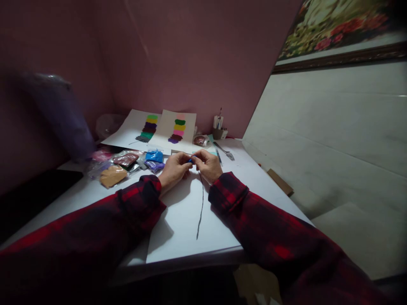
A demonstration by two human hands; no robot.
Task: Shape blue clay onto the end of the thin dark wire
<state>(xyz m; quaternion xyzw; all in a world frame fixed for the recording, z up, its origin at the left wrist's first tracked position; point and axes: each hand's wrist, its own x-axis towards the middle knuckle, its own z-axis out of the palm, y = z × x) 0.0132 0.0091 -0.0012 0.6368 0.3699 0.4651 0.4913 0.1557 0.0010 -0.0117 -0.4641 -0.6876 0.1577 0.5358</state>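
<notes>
My left hand [174, 170] and my right hand [208, 166] meet above a white sheet [181, 237] on the table. Between their fingertips is a small piece of blue clay [190, 160], pinched from both sides. A thin dark strand [201, 203] runs down the sheet from beneath my right hand towards the table's front edge. Just left of my hands lie a bag of bright blue clay [154, 156] and a bag of purple clay [154, 165].
Bags of brown clay [126, 159] and tan clay [112, 176] lie at the left. Two sheets with colour stripes [162, 137] lean at the back. A fork [226, 153], a brush holder [218, 133] and a round container [200, 140] stand or lie behind my right hand.
</notes>
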